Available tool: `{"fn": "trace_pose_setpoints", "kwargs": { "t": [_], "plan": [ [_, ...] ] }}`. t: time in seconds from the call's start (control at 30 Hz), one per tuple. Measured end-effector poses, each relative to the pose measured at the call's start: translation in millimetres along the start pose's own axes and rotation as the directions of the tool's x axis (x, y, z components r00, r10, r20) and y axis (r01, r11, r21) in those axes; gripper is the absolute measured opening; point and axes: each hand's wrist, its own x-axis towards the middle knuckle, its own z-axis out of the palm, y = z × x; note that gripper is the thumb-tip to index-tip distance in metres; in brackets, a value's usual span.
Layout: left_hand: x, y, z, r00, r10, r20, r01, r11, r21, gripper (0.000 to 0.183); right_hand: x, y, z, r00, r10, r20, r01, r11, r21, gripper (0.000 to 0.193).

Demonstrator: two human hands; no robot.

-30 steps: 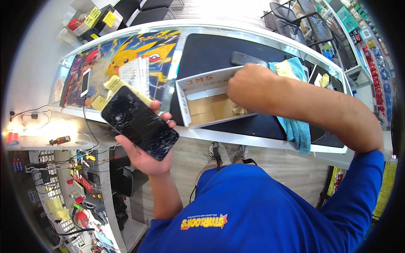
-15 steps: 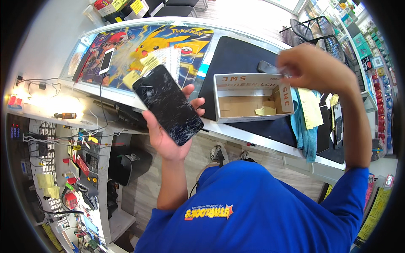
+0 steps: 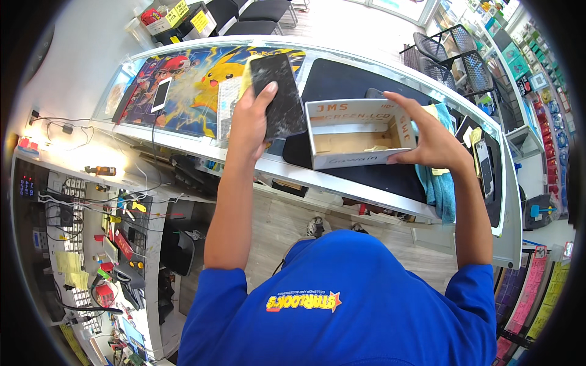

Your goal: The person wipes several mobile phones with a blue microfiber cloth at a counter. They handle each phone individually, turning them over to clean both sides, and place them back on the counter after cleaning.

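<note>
A black smartphone (image 3: pixel 278 97) with a cracked screen is held tilted above the counter. My left hand (image 3: pixel 251 125) is closed on its lower left side, thumb lying over the glass. A yellow paper slip (image 3: pixel 246 75) shows at the phone's left edge. Over to the right, my right hand (image 3: pixel 430 137) spans the right end of an open white cardboard box (image 3: pixel 342 160), thumb at the near wall and fingers at the far corner. Inside the box is a small pale scrap (image 3: pixel 375 148). A dark object (image 3: pixel 374 93) lies partly hidden behind the box.
Beneath the box lies a dark mat (image 3: pixel 336 76). A blue cloth (image 3: pixel 441 194) hangs over the counter's front edge, beside several phones (image 3: pixel 484 165). To the left a white phone (image 3: pixel 162 94) with a cable lies on a colourful cartoon mat (image 3: pixel 192 61). A cluttered workbench (image 3: pixel 143 238) stands at left.
My left hand has raised the cracked phone and turned it more upright, its thumb now over the screen. My right hand has come down from beyond the box onto its right end.
</note>
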Motion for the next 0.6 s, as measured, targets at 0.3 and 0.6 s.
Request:
{"fn": "trace_pose_setpoints", "kwargs": {
  "t": [0.3, 0.6],
  "plan": [
    [45.8, -56.2, 32.0, 0.992, 0.108, 0.066, -0.112, 0.507, 0.855, 0.055, -99.2, -11.6, -22.3, 0.84, -0.086, -0.536, 0.13, 0.991, 0.044, 0.128],
    [-68.6, 1.0, 76.0, 0.887, 0.355, 0.294, -0.44, 0.843, 0.309, 0.11, -148.2, -0.1, -18.9, 0.807, -0.258, -0.531, 0.245, 0.965, -0.096, 0.127]
  ]
}}
